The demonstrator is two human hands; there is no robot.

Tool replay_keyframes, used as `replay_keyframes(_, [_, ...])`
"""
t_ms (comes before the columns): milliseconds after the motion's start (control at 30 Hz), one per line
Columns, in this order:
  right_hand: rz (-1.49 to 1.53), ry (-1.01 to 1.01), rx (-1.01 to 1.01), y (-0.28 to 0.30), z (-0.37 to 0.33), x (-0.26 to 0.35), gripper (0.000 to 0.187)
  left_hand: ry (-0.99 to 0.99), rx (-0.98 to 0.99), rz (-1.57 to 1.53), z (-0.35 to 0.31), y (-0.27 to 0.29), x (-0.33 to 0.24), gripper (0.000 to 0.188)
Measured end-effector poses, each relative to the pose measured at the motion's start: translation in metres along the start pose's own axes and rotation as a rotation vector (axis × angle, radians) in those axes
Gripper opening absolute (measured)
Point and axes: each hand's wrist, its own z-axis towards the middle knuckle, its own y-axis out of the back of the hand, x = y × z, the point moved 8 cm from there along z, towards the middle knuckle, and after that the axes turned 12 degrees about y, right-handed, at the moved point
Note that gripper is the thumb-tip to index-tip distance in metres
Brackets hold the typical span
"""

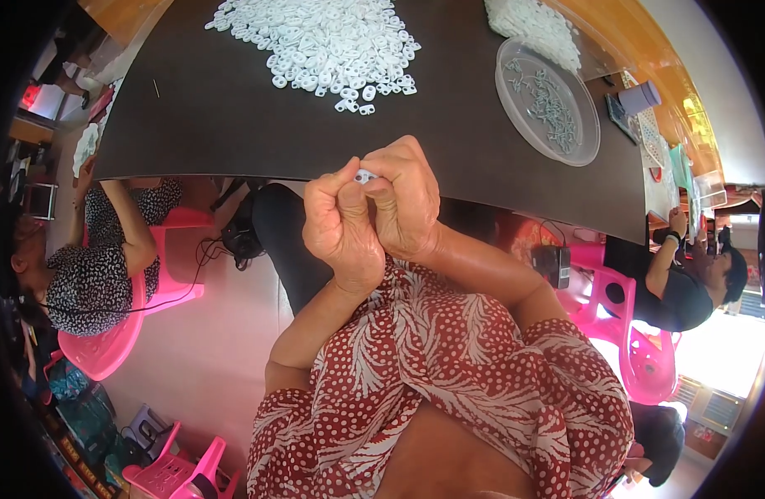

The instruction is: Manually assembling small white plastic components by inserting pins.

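The dark brown, flat-topped table point(208, 116) is the largest item; its far side runs out of view at the top. The wearer's red-and-white garment point(449, 324), printed with dots and leaf shapes, fills the lower middle. A glossy pink plastic chair point(100, 353) at left is partly covered by a seated co-worker in a black-and-white patterned outfit point(91, 287), whose work is hard to make out near the rim. The heap of small white oval pieces with holes point(333, 41) lies on the table and is cut off above; its lower layers are hidden. The clear round plastic tray point(515, 108) stands to its right, just beside a transparent bag of white pieces point(532, 32), also cut off.

The left hand point(341, 224) is curled, thumb and forefinger pinched together. The right hand point(409, 200) is likewise closed, its fingertips meeting the left's. Between them both grip one small white piece point(363, 176), near the table's front edge; most of it is covered by fingers.

At lower left, a dark strip with orange markings point(83, 467) resembles lettering, too small and bent to read. Slim grey-green pieces point(553, 116) lie scattered in the tray; their exact form cannot be made out.
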Motion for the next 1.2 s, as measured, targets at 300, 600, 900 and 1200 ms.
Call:
replay_keyframes(300, [-0.004, -0.035, 0.027, 0.006, 0.004, -0.006, 0.025, 0.028, -0.006, 0.031, 0.007, -0.001, 0.006, 0.021])
replay_keyframes(600, [-0.079, -0.212, 0.189, 0.040, 0.007, -0.047, 0.015, 0.260, 0.189, 0.221, 0.034, -0.016, 0.023, 0.025])
replay_keyframes(900, [-0.443, -0.386, -0.065, 0.195, 0.095, -0.170, 0.019, -0.442, 0.172, 0.901, 0.082, -0.033, 0.010, 0.020])
replay_keyframes(1200, [-0.823, -0.418, 0.076, 0.271, 0.124, -0.308, 0.016, -0.638, 0.302, 1.160, 0.070, -0.065, 0.012, 0.024])
